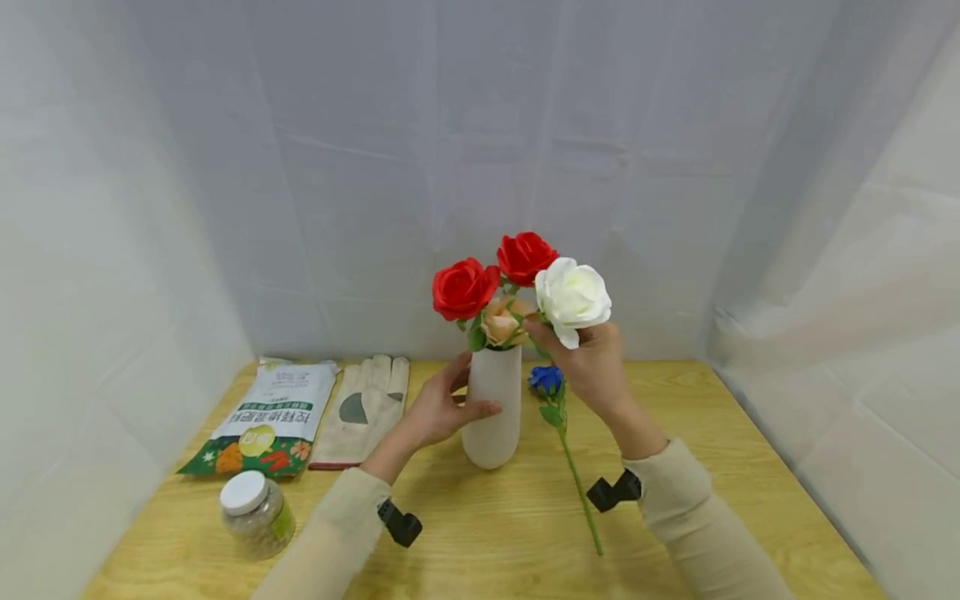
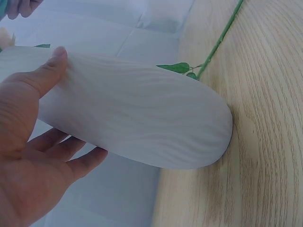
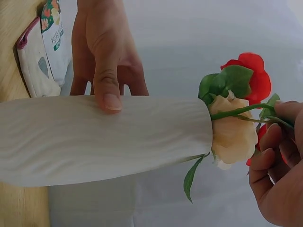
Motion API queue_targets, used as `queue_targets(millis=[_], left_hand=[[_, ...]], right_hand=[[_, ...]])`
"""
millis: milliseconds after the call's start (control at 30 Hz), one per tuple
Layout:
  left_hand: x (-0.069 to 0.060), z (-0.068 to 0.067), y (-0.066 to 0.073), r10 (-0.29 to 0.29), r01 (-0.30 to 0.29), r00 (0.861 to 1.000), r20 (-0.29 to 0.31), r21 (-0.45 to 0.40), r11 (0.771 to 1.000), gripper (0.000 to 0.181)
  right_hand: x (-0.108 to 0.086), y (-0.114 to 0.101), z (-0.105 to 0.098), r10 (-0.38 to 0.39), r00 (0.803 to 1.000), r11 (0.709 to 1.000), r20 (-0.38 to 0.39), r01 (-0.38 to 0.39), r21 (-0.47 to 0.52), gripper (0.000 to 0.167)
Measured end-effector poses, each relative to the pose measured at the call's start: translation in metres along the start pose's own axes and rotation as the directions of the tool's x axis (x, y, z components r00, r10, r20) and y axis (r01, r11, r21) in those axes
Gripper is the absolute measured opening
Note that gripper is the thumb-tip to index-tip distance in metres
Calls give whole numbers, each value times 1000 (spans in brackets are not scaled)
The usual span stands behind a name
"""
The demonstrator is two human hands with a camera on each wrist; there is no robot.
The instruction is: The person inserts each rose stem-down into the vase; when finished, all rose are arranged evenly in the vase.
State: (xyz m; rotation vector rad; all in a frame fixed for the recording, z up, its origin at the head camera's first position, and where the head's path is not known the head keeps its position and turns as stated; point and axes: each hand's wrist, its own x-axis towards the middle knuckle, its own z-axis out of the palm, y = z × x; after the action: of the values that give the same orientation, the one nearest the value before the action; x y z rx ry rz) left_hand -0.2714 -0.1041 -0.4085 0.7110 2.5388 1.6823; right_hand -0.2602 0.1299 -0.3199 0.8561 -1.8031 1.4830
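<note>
- White rose [image 1: 573, 296] held above and to the side of the vase mouth, its bloom at about 2 o'clock from that mouth in the head view.
- Right hand [image 1: 596, 367]: thumb and fingertips pinching just below the bloom. Right wrist view: a green stem [image 3: 239, 112], apparently this rose's, runs from fingertips toward 9 o'clock, across the peach rose [image 3: 232, 130] to the vase rim. Depth inside: cannot tell.
- Key relation: mouth lies at about 8 o'clock from the right fingertips in the head view, close by; right hand nearer to it than left. Stem axis roughly along the vase's length, slightly slanted.
- White vase [image 1: 491, 408] roughly upright. Left hand [image 1: 442, 408] grips it from 9 o'clock, thumb across the front, fingers spread along the far side.
- Two red roses [image 1: 465, 287] above the mouth, at 11 and 1 o'clock.
- Blue rose [image 1: 546, 381] on the table [image 1: 480, 533], at 2 o'clock from the vase, stem pointing to 5.
</note>
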Motion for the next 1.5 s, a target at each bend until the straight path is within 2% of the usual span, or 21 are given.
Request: queue_targets(millis=[133,333,467,633,767,833,900,1033,1200,1300,1367,1433,1500], left_hand=[[-1,-1,1,-20,20,1000,-6,-3,1000,97],[0,-2,1,-2,2,1000,-4,0,1000,97],[1,-2,-2,20,-20,1000,0,-5,1000,94],[3,1,-5,34,-34,999,2,-5,999,93],[2,2,-3,27,-27,1000,1,6,1000,94],[2,2,-2,20,-20,1000,-1,8,1000,95],[1,2,-1,17,-17,1000,1,7,1000,97],[1,2,0,24,-24,1000,9,1,1000,97],[2,1,-1,39,-39,999,7,3,999,94],[2,2,-1,36,-36,999,5,2,999,94],[2,2,-1,32,-32,999,4,-1,999,94],[2,2,-1,27,-27,1000,0,1,1000,95],[3,2,-1,27,-27,1000,-2,0,1000,94]], right_hand=[[0,2,4,-5,1000,1000,25,5,19,32],[1,1,5,-10,998,1000,68,11,-9,37],[2,0,3,3,998,1000,59,-3,9,34],[-2,1,-6,132,987,991,96,-133,1,29],[-6,5,-10,247,957,969,154,-242,-47,44],[-6,8,-9,267,948,963,174,-259,-71,55],[-7,11,-6,280,943,959,182,-265,-103,58],[-7,15,-2,264,950,962,168,-248,-113,55],[-5,19,1,170,973,984,156,-159,-81,43],[-5,22,2,168,974,985,149,-162,-50,40],[-5,22,3,191,974,981,120,-188,-41,33],[-4,23,5,186,980,982,77,-184,-29,18],[-3,23,6,177,984,984,23,-177,0,19]])
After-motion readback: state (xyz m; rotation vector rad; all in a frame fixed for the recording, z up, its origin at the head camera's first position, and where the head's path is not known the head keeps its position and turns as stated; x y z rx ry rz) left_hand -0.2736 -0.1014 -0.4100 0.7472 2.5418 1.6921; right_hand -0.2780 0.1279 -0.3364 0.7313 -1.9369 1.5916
